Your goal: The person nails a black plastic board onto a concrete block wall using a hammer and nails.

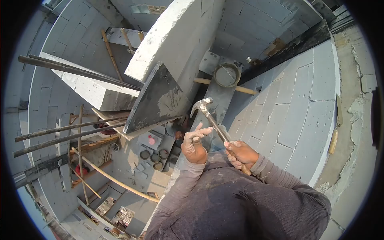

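My right hand [243, 154] is wrapped round the handle of a claw hammer [214, 123], which has a pale-smeared head pointing away from me. Just left of the shaft, my left hand [194, 147] is raised with its fingers stretched out and apart, the fingertips close to the shaft. Both hands are in front of my dark shirt. Beyond the hammer head, a round mortar bucket [227, 76] stands on a grey board [216, 94].
A dark panel [154, 100] and steel bars [72, 130] jut out at left. Block walls [296, 104] rise at right, with a trowel [333, 141] on the ledge. Far below lie several buckets [155, 157] and a bamboo pole [114, 178].
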The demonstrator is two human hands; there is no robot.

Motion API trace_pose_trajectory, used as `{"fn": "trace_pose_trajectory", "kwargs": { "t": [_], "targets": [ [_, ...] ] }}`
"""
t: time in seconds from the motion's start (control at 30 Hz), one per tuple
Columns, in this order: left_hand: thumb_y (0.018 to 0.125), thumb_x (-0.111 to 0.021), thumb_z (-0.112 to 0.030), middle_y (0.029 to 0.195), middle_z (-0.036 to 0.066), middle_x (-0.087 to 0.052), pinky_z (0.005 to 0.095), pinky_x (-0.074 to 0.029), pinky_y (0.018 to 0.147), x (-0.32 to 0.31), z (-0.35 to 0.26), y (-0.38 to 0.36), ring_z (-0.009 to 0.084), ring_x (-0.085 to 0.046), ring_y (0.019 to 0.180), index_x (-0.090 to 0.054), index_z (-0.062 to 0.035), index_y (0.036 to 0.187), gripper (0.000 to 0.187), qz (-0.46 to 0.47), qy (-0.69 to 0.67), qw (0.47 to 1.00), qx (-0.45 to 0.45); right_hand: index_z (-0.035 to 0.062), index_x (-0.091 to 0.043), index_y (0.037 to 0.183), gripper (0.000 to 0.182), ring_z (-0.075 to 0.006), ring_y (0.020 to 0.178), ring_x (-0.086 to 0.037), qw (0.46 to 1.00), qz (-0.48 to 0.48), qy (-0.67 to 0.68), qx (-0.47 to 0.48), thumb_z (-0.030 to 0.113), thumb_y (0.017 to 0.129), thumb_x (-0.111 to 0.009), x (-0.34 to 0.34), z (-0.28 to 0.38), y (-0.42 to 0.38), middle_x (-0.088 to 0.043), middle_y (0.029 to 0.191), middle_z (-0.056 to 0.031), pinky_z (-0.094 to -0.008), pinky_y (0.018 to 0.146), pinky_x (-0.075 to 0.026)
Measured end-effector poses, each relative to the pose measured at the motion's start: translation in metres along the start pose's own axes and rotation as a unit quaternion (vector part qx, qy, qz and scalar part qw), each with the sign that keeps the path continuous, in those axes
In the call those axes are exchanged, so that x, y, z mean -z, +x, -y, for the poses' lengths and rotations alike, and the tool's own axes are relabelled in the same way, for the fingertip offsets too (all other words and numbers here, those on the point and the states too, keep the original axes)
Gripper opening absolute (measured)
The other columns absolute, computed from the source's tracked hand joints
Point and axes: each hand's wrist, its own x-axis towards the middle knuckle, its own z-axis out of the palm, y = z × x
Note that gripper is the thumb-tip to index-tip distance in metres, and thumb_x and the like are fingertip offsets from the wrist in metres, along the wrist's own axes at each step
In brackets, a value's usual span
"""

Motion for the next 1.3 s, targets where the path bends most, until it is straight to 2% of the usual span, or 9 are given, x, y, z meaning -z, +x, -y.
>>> {"fn": "trace_pose_trajectory", "kwargs": {
  "t": [0.1,0.17,0.3,0.43,0.53,0.67,0.73,0.87,1.3],
  "targets": [
    [0.108,-0.055,-0.028,0.09,0.01,-0.063,0.0416,-0.057,0.095,-0.013,-0.028,0.0,0.0165,-0.064,0.077,-0.053,-0.0032,0.1,0.026,0.14,-0.14,0.962,0.187,0.0057,-0.053,0.085,0.04,-0.0107,0.044,-0.049,0.995,-0.085,0.044,0.029,0.04,0.105,-0.058,0.026,-0.003,0.048,-0.05,0.059,-0.0029,-0.0293,0.04,-0.042],
    [0.109,-0.052,-0.026,0.083,0.005,-0.056,0.0324,-0.057,0.077,0.006,-0.063,0.038,0.011,-0.056,0.071,-0.053,-0.0026,0.102,0.025,0.142,0.018,0.983,0.112,0.0002,-0.055,0.09,0.037,-0.0192,0.051,-0.056,0.755,-0.284,-0.421,0.414,0.035,0.1,-0.065,0.068,-0.033,0.096,-0.05,0.058,-0.0097,-0.0383,0.051,-0.046],
    [0.104,-0.063,-0.023,0.096,0.003,-0.052,0.0197,-0.036,0.066,0.029,-0.134,0.136,0.0054,-0.038,0.07,-0.055,-0.0007,0.114,0.026,0.17,0.381,0.903,-0.103,-0.0007,-0.061,0.094,0.034,-0.0299,0.058,-0.061,0.894,-0.221,-0.26,0.292,0.032,0.093,-0.071,0.119,-0.038,0.173,-0.052,0.06,-0.0146,-0.0448,0.061,-0.047],
    [0.085,-0.082,-0.034,0.139,0.019,-0.056,0.043,-0.05,0.104,-0.005,-0.13,0.22,0.0299,-0.059,0.121,-0.048,-0.0012,0.143,0.075,0.272,0.599,0.701,-0.276,0.0082,-0.074,0.091,0.019,-0.0354,0.069,-0.07,0.821,-0.299,-0.327,0.36,0.027,0.086,-0.072,0.145,-0.056,0.32,-0.068,0.071,-0.0186,-0.0454,0.064,-0.052],
    [0.074,-0.085,-0.054,0.157,0.025,-0.041,0.0594,-0.031,0.121,-0.007,-0.095,0.254,0.0423,-0.037,0.148,-0.035,-0.0013,0.156,0.11,0.274,0.724,0.568,-0.279,0.0098,-0.076,0.1,0.023,-0.0366,0.072,-0.071,0.806,-0.286,-0.368,0.365,0.026,0.084,-0.072,0.153,-0.056,0.402,-0.07,0.074,-0.0188,-0.0471,0.067,-0.055],
    [0.081,-0.081,-0.049,0.157,0.027,-0.04,0.0611,-0.032,0.12,-0.008,-0.064,0.265,0.0444,-0.035,0.148,-0.031,0.0004,0.157,0.104,0.299,0.766,0.527,-0.216,0.01,-0.076,0.102,0.031,-0.0378,0.069,-0.07,0.827,-0.216,-0.349,0.383,0.03,0.078,-0.075,0.151,-0.055,0.476,-0.069,0.068,-0.0149,-0.0475,0.067,-0.058],
    [0.086,-0.074,-0.048,0.155,0.031,-0.04,0.0609,-0.03,0.119,-0.016,-0.053,0.265,0.0455,-0.036,0.147,-0.03,0.0031,0.157,0.098,0.256,0.727,0.618,-0.153,0.0103,-0.076,0.104,0.038,-0.0368,0.068,-0.07,0.784,-0.208,-0.39,0.435,0.033,0.072,-0.077,0.15,-0.047,0.493,-0.068,0.064,-0.0132,-0.0465,0.066,-0.057],
    [0.097,-0.06,-0.043,0.153,0.031,-0.042,0.0545,-0.026,0.12,-0.007,-0.05,0.268,0.0417,-0.038,0.145,-0.037,0.0073,0.154,0.079,0.247,0.798,0.517,-0.188,0.0108,-0.077,0.105,0.042,-0.0364,0.07,-0.071,0.79,-0.183,-0.394,0.432,0.032,0.07,-0.077,0.143,-0.031,0.493,-0.069,0.067,-0.0133,-0.0476,0.066,-0.057],
    [0.097,-0.057,-0.051,0.158,0.031,-0.034,0.0551,-0.024,0.119,0.015,-0.07,0.263,0.0419,-0.034,0.147,-0.027,0.0075,0.158,0.089,0.197,0.845,0.477,-0.142,0.0113,-0.073,0.091,0.028,-0.0359,0.067,-0.069,0.833,-0.203,-0.38,0.347,0.02,0.065,-0.077,0.144,-0.031,0.496,-0.067,0.067,-0.0141,-0.0476,0.064,-0.053]
  ]
}}
